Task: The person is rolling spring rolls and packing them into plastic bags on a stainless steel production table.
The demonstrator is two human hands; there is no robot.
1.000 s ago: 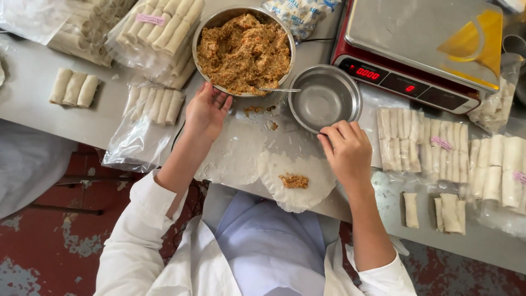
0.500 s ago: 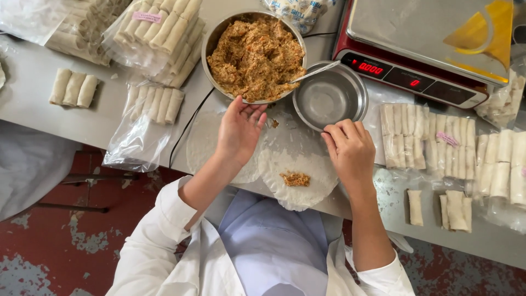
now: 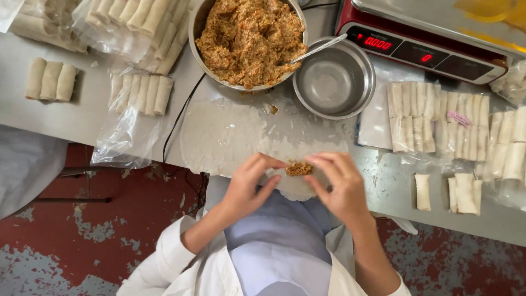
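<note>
The round wrapper (image 3: 296, 183) is lying at the near bench (image 3: 82, 118) edge with one lump of filling (image 3: 299, 168); both hands have come down from the two bowls; left hand (image 3: 247, 186) and right hand (image 3: 337, 183) fingers are pinching its edge together; three loose rolls (image 3: 50, 80) are waiting far left.

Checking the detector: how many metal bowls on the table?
2. A large metal bowl of filling at top centre; a smaller empty metal bowl just right of it, a spoon resting across both. None appear hidden.
</note>
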